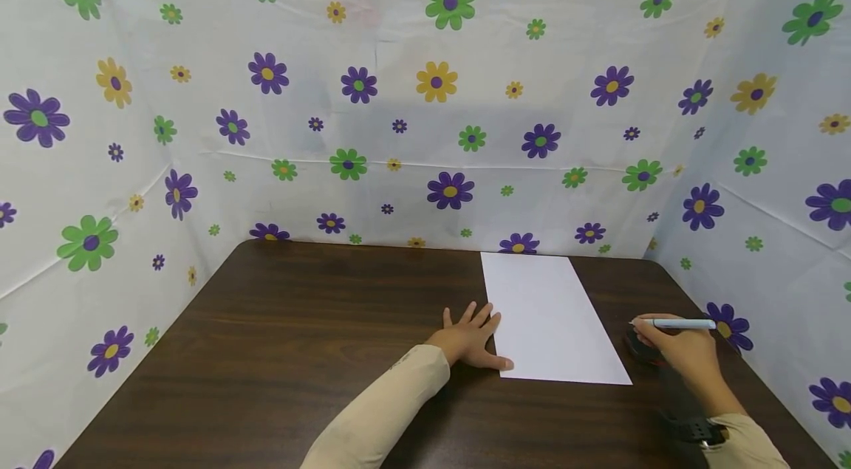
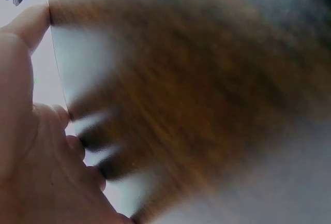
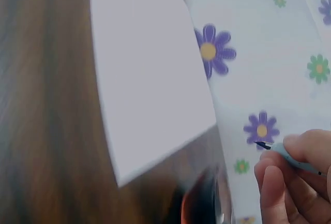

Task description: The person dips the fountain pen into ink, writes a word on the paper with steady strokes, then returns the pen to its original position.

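A blank white sheet of paper point(image 1: 552, 317) lies on the brown wooden table, right of the middle. My left hand point(image 1: 470, 342) has its fingers spread, with thumb and fingertips at the paper's left edge; the left wrist view shows this hand point(image 2: 46, 167) from the palm side, its fingertips on the tabletop. Over the table's right side, my right hand point(image 1: 688, 354) pinches a light blue pen point(image 1: 681, 323). In the right wrist view the pen's dark tip point(image 3: 262, 145) points out past the fingers, apart from the paper point(image 3: 150, 79).
A dark rounded object point(image 1: 641, 347) sits on the table under the right hand, partly hidden by it. The brown table point(image 1: 299, 321) meets a flower-patterned white cloth point(image 1: 399, 122) at the back and both sides. A black watch point(image 1: 694, 430) is around the right wrist.
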The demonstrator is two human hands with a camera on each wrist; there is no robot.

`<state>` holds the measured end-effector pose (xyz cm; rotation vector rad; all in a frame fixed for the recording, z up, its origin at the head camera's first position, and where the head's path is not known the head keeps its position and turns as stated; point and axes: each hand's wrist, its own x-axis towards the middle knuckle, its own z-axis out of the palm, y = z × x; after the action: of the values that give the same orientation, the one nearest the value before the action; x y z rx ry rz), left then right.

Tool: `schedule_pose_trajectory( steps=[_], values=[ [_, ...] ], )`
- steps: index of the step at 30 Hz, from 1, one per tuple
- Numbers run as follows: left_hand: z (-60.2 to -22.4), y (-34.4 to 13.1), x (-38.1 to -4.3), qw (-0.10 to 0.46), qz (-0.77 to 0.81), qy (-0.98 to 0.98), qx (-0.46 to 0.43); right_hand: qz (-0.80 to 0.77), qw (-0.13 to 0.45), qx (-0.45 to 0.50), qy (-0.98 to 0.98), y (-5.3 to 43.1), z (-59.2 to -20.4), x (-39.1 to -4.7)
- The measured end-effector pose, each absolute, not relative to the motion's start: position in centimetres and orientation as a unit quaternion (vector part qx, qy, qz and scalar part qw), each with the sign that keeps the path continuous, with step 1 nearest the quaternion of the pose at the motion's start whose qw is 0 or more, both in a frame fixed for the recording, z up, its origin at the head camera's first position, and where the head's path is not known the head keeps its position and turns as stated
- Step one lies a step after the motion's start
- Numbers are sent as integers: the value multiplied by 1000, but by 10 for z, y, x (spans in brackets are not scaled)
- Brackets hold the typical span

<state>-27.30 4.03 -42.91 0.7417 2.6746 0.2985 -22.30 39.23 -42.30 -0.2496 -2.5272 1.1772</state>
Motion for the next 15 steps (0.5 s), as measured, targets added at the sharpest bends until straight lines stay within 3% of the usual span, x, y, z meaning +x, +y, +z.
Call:
schedule_pose_trajectory(
  steps=[15],
  values=[
    [-430, 40, -273, 172, 104, 945, 258, 442, 134, -48, -886, 329, -419, -281]
  ],
)
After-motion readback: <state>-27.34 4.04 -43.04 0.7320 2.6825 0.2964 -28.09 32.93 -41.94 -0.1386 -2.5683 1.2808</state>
